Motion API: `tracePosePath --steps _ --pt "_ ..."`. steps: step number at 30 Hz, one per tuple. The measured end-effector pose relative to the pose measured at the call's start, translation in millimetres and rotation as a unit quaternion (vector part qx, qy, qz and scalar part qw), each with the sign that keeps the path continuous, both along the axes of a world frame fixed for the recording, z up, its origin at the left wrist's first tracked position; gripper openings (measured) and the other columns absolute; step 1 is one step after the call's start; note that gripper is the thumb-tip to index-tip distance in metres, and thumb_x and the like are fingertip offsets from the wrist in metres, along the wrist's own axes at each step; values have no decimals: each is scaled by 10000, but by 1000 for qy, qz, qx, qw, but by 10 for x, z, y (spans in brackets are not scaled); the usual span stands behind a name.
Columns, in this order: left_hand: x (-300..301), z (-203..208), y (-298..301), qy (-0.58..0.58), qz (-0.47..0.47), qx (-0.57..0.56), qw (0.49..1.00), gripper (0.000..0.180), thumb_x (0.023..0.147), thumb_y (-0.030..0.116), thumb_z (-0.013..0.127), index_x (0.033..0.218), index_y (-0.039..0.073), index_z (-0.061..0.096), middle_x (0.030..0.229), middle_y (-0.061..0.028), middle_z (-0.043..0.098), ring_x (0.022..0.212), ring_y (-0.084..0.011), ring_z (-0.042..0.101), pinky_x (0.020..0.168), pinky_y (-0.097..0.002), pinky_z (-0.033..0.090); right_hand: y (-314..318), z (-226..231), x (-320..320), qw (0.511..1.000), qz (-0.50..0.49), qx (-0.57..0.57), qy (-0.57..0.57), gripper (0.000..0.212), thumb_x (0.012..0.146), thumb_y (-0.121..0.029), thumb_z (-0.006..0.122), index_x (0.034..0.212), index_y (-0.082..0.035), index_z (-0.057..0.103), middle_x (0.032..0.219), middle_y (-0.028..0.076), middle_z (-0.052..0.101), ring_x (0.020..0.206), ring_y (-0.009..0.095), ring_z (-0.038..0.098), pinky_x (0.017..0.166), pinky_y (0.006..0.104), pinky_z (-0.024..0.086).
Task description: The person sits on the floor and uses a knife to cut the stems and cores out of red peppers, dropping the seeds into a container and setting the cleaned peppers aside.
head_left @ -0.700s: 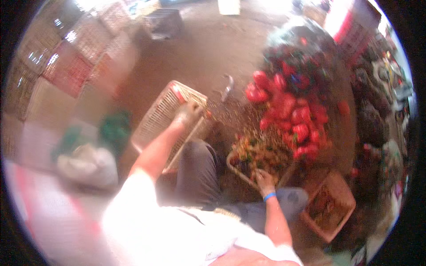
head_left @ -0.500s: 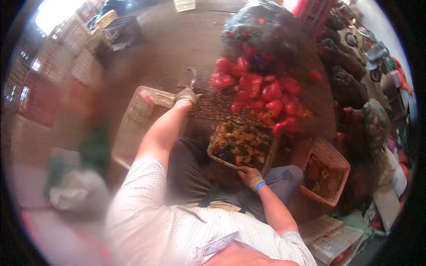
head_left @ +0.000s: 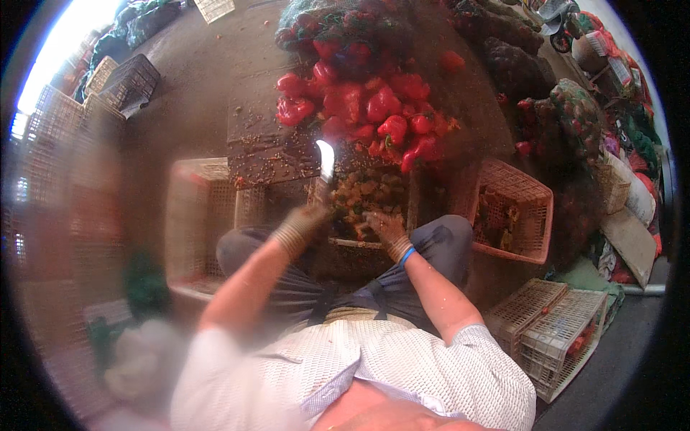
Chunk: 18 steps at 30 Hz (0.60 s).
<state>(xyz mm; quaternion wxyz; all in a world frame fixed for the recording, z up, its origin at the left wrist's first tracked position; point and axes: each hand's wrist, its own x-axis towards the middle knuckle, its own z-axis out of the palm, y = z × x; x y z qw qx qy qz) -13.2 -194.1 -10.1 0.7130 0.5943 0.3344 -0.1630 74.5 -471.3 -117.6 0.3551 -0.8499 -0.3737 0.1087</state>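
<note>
Dusty market floor held a big heap of uncut red bell peppers [head_left: 363,100], while the left hand [head_left: 305,219], fingers wrapped on a curved steel knife [head_left: 325,159], and the right hand [head_left: 384,226], fingers curled, worked over a part-filled crate of chopped pepper scraps [head_left: 366,194].

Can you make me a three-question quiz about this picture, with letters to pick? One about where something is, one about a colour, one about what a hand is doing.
1. Where is the pile of peppers?
A. beyond the hands
B. behind the person
C. in the left crate

2. What colour is the band on the right wrist?
A. yellow
B. blue
C. white

3. What does the left hand hold?
A. nothing
B. a bag
C. a knife

Answers: 1 A, the pile lies past the small tray. 2 B, the band shows blue. 3 C, a pale blade sticks up from it.
</note>
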Motion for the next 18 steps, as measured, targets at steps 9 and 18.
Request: tracePosePath --steps 9,18 --pt "-192 327 -1615 -172 -326 235 900 413 1007 279 582 1295 -16 595 1135 -255 691 1017 -392 671 865 -432 522 -311 859 -189 838 -208 250 438 362 1056 -350 562 1277 -81 662 919 82 751 844 177 689 775 346 553" --pt "131 350 -1198 -95 -393 8 915 425 980 285 635 1311 27 572 1109 -193 720 963 -275 688 910 -376 527 -220 1076 -38 901 -183 205 336 326 1033 -312 605 1211 -62 714 822 59 723 734 162 647 662 353 516"
